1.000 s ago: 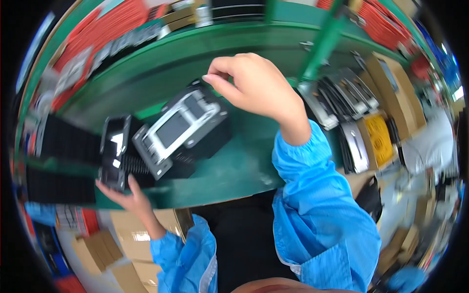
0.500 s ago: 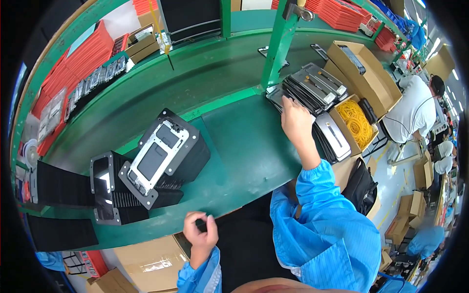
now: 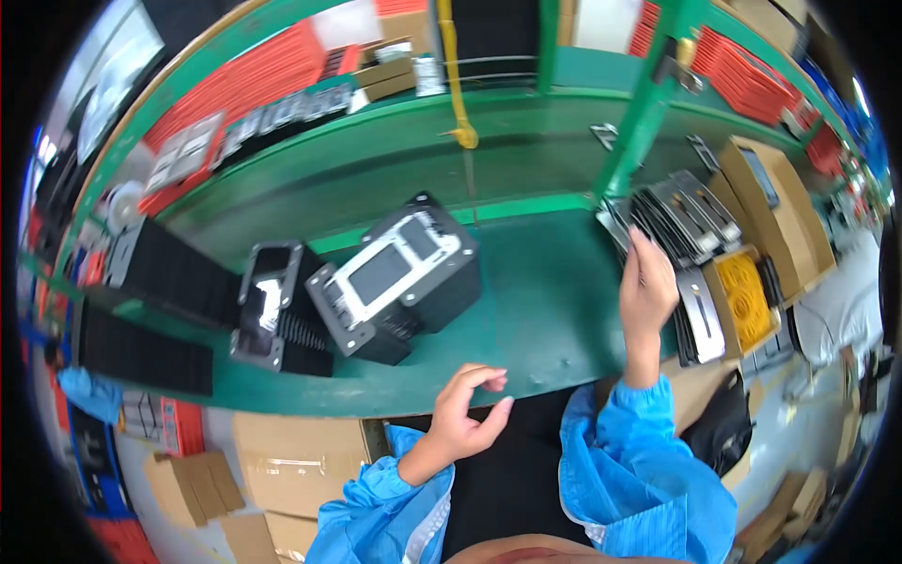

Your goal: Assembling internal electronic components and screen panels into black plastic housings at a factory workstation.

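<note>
A black box-shaped unit with a grey metal front plate (image 3: 399, 277) lies tilted on the green workbench (image 3: 536, 320). To its left stands a smaller black finned part (image 3: 272, 310). My left hand (image 3: 465, 414) hovers at the bench's near edge, fingers curled apart, holding nothing. My right hand (image 3: 648, 287) reaches to the right and touches a row of flat grey metal plates (image 3: 676, 221) standing on edge; its fingertips rest on the front plate. Both forearms wear blue sleeves.
A yellow coil (image 3: 747, 301) lies in a box right of the plates, with cardboard boxes (image 3: 775, 207) behind. A green post (image 3: 644, 103) rises at the back right. Black trays (image 3: 155, 291) line the left. Red packs (image 3: 254, 75) fill the rear shelf. Cartons (image 3: 282, 451) sit below the bench.
My right hand left the black unit and moved right to the metal plates. My left hand let go of the finned part, dropped below the bench edge, and now rises with fingers apart.
</note>
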Demonstrator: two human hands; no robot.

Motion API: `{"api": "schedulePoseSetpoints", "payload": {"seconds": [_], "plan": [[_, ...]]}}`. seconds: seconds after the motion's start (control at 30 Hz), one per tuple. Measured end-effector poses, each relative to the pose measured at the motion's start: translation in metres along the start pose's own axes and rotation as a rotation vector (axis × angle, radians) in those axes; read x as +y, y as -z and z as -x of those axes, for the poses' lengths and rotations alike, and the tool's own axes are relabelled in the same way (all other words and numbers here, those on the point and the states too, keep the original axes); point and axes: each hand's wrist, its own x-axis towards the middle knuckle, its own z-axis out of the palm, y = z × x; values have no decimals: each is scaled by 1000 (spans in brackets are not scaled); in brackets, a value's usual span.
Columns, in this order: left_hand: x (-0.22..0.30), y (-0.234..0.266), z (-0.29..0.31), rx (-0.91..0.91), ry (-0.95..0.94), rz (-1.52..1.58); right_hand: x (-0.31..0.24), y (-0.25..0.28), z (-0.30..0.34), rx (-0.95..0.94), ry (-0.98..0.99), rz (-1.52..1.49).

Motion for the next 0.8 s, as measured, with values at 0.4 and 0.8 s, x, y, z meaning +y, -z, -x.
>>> {"api": "schedulePoseSetpoints", "payload": {"seconds": [0.4, 0.8], "plan": [[17, 0, 16, 1, 16, 316, -171, 61, 32, -397, -216, -1116], [9, 16, 44, -268, 305, 916, -122, 60, 37, -1352, 44, -1416]]}}
